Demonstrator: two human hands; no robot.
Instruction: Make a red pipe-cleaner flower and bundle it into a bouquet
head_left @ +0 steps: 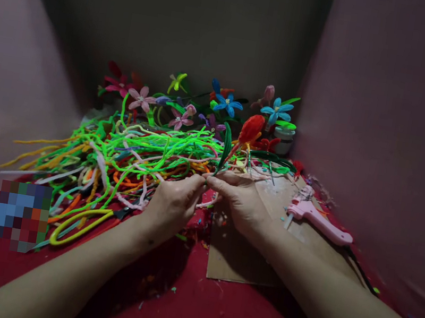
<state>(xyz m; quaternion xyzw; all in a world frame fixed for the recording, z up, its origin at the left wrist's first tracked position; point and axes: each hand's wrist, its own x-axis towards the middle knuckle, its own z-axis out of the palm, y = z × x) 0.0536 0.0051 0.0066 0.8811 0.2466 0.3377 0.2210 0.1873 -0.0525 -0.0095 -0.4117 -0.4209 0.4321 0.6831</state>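
Observation:
My left hand (pixel 175 204) and my right hand (pixel 240 201) meet in the middle of the view, fingers pinched together on the lower stem of a pipe-cleaner flower. The flower has an orange-red head (pixel 251 128) and a dark green leaf (pixel 225 147) rising from the pinch point. The stem itself is mostly hidden between my fingertips. Both hands hover just above a red cloth (pixel 190 300), at the near edge of a big tangle of pipe cleaners.
A heap of loose neon green, orange and white pipe cleaners (pixel 127 159) spreads to the left. Finished pipe-cleaner flowers (pixel 227 103) stand along the back wall beside a small white jar (pixel 283 138). A pink glue gun (pixel 318 219) lies on a cardboard sheet (pixel 246 250) at right.

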